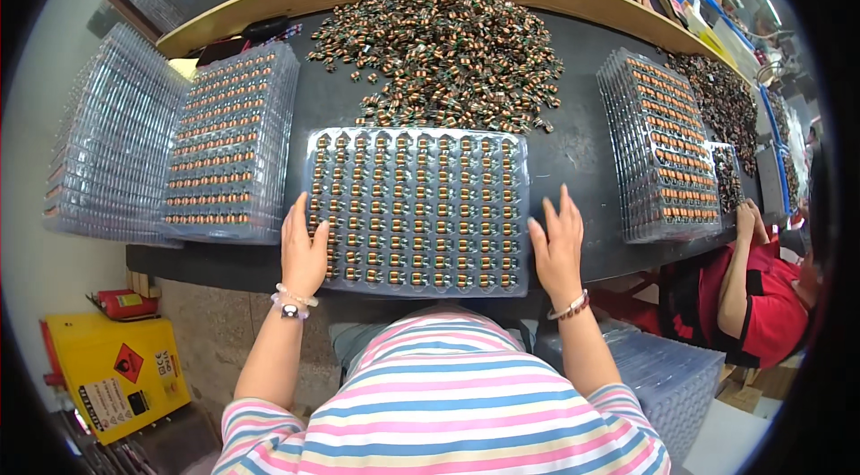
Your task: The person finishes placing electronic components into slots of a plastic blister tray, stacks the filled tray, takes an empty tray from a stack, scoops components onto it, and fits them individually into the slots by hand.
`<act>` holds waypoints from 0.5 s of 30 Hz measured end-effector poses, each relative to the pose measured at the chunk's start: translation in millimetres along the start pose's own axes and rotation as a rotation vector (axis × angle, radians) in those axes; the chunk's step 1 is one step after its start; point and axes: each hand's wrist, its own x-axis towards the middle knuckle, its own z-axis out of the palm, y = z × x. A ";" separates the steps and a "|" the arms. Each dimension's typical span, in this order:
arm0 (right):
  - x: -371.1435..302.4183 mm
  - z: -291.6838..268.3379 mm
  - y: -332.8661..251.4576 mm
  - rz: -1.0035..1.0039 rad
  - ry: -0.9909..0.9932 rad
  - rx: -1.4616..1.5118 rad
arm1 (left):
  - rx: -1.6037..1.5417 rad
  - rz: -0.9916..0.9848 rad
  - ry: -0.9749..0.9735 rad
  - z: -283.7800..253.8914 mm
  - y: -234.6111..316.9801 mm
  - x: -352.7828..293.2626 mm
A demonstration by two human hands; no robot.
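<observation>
Flanking a clear rectangular plastic tray (522, 171), left hand (305, 256) and right hand (560, 247) had thumbs spread from fingers | between: pockets looked filled | beyond fingertips: heaped copper-and-green cylindrical coils (448, 50) apparently remained

Stacked trays (669, 153) bar passage right of the right hand (561, 247) (gap between).

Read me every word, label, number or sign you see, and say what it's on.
Yellow box: a red diamond sign with a dark symbol.
Same box: black markings near its right edge, which I won't copy out.
Same box: a pale label, its print too small to read.
Tray: no readable print.
</observation>
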 end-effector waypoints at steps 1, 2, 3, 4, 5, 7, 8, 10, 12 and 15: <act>-10.6 -0.9 -4.1 -0.018 -0.035 -0.001 | 0.004 0.000 0.002 -0.8 1.1 1.2; -20.3 0.5 -7.3 -0.029 -0.068 0.039 | -0.024 -0.055 -0.016 -0.5 4.4 5.4; -27.2 4.7 -11.0 0.048 -0.076 0.094 | -0.052 -0.109 -0.034 -1.9 6.3 9.3; -28.4 4.3 -10.7 0.111 -0.079 0.169 | -0.237 -0.195 -0.052 -2.6 7.4 14.6; -30.0 2.8 -10.5 0.175 -0.081 0.243 | -0.422 -0.280 -0.072 -4.3 7.8 19.5; -26.0 -0.8 -9.7 0.226 -0.120 0.324 | -0.749 -0.482 -0.112 -9.1 3.6 30.2; -19.9 -1.1 -8.9 0.263 -0.165 0.416 | -0.751 -0.541 -0.098 -8.6 -11.0 31.9; -12.5 0.7 0.8 0.361 -0.205 0.656 | -0.893 -0.548 -0.169 -4.4 -29.8 35.9; -7.7 -13.7 -17.0 0.558 -0.262 1.114 | -0.938 -0.578 -0.251 -18.5 -9.4 34.1; -5.6 -21.8 -24.7 0.627 -0.274 1.206 | -0.961 -0.535 -0.222 -17.5 -4.7 35.8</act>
